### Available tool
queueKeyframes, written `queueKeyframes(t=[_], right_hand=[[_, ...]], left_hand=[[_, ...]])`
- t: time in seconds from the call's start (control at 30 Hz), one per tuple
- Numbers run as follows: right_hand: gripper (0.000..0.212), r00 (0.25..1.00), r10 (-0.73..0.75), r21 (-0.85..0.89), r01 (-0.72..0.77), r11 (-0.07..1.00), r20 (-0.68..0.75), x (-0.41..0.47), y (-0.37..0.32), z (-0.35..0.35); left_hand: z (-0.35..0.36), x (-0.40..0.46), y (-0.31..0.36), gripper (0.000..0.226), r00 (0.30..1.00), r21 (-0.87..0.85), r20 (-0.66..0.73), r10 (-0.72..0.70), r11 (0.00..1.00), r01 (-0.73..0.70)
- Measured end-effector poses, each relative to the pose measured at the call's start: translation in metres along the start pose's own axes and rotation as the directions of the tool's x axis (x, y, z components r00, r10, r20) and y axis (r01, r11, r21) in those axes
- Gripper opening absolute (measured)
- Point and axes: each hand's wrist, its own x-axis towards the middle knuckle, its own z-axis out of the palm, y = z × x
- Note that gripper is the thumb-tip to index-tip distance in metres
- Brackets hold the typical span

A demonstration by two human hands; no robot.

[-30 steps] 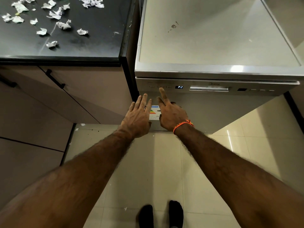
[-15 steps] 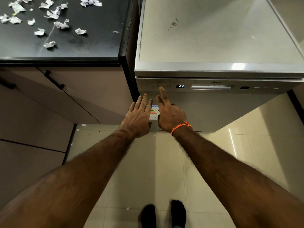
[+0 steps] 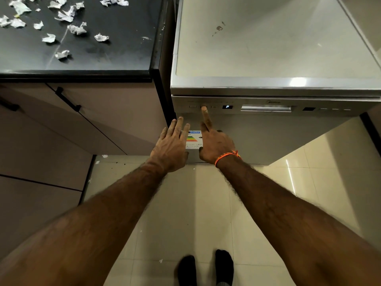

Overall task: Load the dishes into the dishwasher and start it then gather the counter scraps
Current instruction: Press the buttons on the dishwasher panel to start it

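The silver dishwasher (image 3: 268,137) stands with its door closed, right of the black counter (image 3: 119,50). My right hand (image 3: 216,145) stretches its index finger up to a button (image 3: 204,107) at the left of the control panel, its other fingers curled. The small display (image 3: 227,107) beside that button is lit and reads "P". My left hand (image 3: 171,147) lies flat with straight fingers against the door's left edge, next to the energy label (image 3: 193,139). Several crumpled white paper scraps (image 3: 77,29) are scattered over the counter at the upper left.
Beige cabinet fronts with a black handle (image 3: 68,100) sit under the counter at left. The dishwasher's flat top (image 3: 268,44) carries a small brown stain. My feet in black socks (image 3: 206,267) stand on the pale tiled floor, which has a few white bits.
The display read "P2" before and now shows "P". My right index finger stays on the same button, and my left hand keeps its place on the door.
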Motion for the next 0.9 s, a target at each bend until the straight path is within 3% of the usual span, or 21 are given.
queueKeyframes(t=[0.1,0.33,0.67,0.9], right_hand=[[0.126,0.999,0.023,0.030,-0.022,0.999,-0.032,-0.0034,-0.0009,0.0035],[0.099,0.998,-0.046,-0.049,0.044,0.998,-0.049,-0.0014,-0.0030,0.0031],[0.097,1.000,-0.003,-0.052,0.004,0.999,0.006,0.0032,-0.0038,-0.0001],[0.094,0.999,-0.028,-0.065,0.025,0.998,-0.043,-0.0013,-0.0027,-0.0026]], left_hand=[[-0.0010,-0.0022,-0.0013,0.096,1.000,-0.005,-0.002,0.005,1.000,-0.005],[-0.0014,-0.0026,-0.0002,0.095,1.000,0.005,-0.009,0.003,1.000,-0.003],[0.0032,0.0005,0.0009,0.095,1.000,0.011,0.011,-0.003,1.000,0.003],[0.0035,-0.0058,0.0055,0.095,1.000,0.013,0.016,-0.005,1.000,0.005]])
